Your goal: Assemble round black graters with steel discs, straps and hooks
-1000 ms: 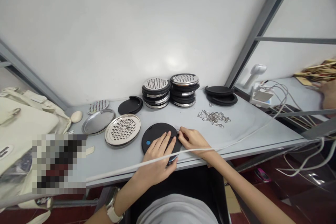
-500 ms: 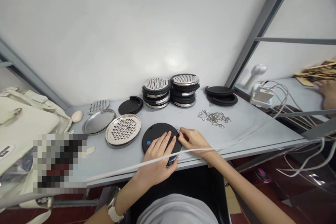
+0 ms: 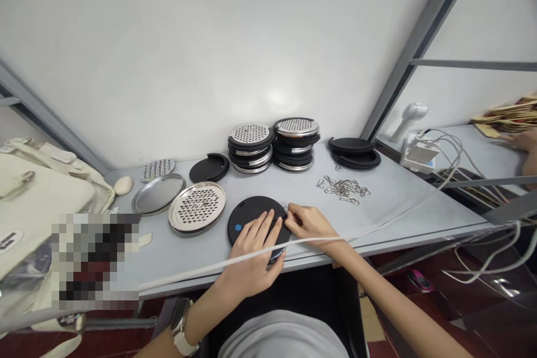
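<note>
Clasping a black disc (image 3: 248, 213) with a blue dot (image 3: 238, 227), the left hand (image 3: 252, 240) lies beside the right grip (image 3: 288, 216), pinched on a wire loop (image 3: 286, 209).

At far right, a co-worker's hand (image 3: 522, 140), blurred, has shifted position beside the flat pieces (image 3: 509, 116), its fingers now reaching farther left than a second earlier. The camera's view has drifted slightly, nudging the scene rightward.
</note>
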A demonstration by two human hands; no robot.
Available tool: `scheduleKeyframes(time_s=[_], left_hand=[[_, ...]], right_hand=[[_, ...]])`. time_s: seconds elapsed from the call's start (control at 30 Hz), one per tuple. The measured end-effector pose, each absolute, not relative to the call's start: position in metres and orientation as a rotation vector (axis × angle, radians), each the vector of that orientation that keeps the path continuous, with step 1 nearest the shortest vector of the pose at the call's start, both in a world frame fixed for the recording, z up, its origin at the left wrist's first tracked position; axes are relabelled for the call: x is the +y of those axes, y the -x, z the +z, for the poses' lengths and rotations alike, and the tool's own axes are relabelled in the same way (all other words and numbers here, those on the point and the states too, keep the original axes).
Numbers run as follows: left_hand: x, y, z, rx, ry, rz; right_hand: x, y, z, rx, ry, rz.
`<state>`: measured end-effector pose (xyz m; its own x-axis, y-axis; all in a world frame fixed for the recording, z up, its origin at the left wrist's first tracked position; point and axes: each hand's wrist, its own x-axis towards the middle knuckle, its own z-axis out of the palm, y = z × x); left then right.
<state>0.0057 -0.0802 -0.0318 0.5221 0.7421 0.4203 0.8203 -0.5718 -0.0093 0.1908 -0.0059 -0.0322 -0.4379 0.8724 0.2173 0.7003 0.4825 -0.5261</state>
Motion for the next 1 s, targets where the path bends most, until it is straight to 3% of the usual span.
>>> scheduleKeyframes(time_s=[1.0], left_hand=[[-0.082,-0.005,-0.031,-1.310,2.533,-0.552]], right_hand=[[-0.006,-0.191,-0.032,-2.334,1.274,0.478]])
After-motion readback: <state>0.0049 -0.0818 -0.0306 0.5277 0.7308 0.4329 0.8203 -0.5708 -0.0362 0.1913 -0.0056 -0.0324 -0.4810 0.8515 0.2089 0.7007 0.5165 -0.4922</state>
